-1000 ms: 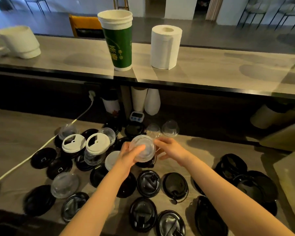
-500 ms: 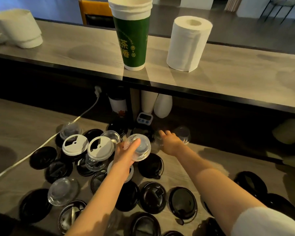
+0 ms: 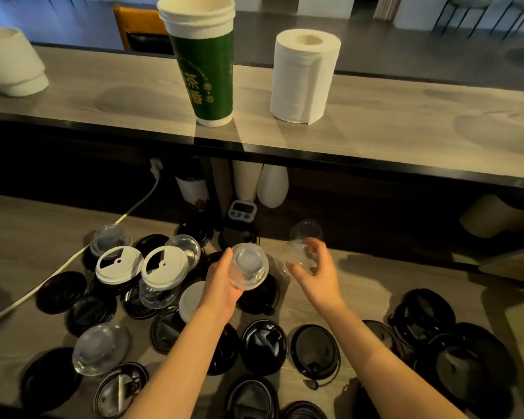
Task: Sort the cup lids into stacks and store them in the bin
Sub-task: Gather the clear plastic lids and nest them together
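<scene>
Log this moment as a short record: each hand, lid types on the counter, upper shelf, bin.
left hand: holds a clear dome lid
right hand: grips a second clear dome lid, apart from the first
lower counter: many black lids, two white lids, loose clear lids
upper shelf: green cup, paper roll
bin: not in view

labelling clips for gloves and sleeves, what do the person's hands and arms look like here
Bare throughout: no gloves on the left hand or right hand, no rings, watch or bands visible, and no sleeves anywhere in view.
</scene>
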Action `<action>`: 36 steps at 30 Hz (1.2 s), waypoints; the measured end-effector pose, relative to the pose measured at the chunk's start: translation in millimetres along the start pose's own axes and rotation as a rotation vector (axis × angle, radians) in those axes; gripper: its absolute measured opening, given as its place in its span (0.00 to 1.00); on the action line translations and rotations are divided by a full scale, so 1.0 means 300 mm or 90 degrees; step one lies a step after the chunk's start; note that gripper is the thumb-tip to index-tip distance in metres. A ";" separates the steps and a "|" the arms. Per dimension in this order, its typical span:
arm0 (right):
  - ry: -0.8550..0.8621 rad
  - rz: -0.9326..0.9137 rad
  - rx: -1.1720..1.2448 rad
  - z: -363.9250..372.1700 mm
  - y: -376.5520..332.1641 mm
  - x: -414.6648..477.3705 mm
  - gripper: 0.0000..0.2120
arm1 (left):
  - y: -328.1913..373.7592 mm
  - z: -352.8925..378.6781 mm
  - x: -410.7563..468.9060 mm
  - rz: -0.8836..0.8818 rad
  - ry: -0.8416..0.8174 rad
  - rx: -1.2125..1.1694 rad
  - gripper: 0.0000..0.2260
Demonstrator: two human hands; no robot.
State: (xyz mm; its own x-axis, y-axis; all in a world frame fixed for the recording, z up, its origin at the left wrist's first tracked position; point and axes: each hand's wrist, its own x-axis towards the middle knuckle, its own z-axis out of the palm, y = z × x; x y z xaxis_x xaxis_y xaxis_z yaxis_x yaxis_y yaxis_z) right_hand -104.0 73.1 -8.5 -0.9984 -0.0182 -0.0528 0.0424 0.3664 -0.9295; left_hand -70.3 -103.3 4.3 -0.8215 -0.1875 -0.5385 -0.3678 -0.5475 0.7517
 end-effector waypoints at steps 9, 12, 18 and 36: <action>-0.109 -0.094 0.207 -0.030 -0.126 -0.091 0.25 | -0.022 0.089 -0.064 -0.021 0.026 0.021 0.14; -0.139 -0.149 0.053 -0.023 -0.108 -0.103 0.28 | -0.012 0.100 -0.105 -0.013 -0.020 0.021 0.14; -0.134 -0.242 -0.104 -0.058 -0.123 -0.114 0.30 | -0.022 0.093 -0.111 -0.038 -0.068 0.005 0.21; -0.122 -0.083 -0.429 -0.123 0.053 0.129 0.26 | -0.003 0.087 0.007 -0.004 -0.016 0.006 0.08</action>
State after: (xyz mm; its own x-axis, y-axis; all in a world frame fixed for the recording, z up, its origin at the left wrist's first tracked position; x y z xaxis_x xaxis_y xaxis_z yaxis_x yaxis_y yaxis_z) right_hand -143.3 112.6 -11.9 -0.9673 -0.2414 -0.0781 -0.1698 0.8449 -0.5073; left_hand -83.0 -81.9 12.3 -0.8302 -0.1636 -0.5329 -0.3763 -0.5408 0.7523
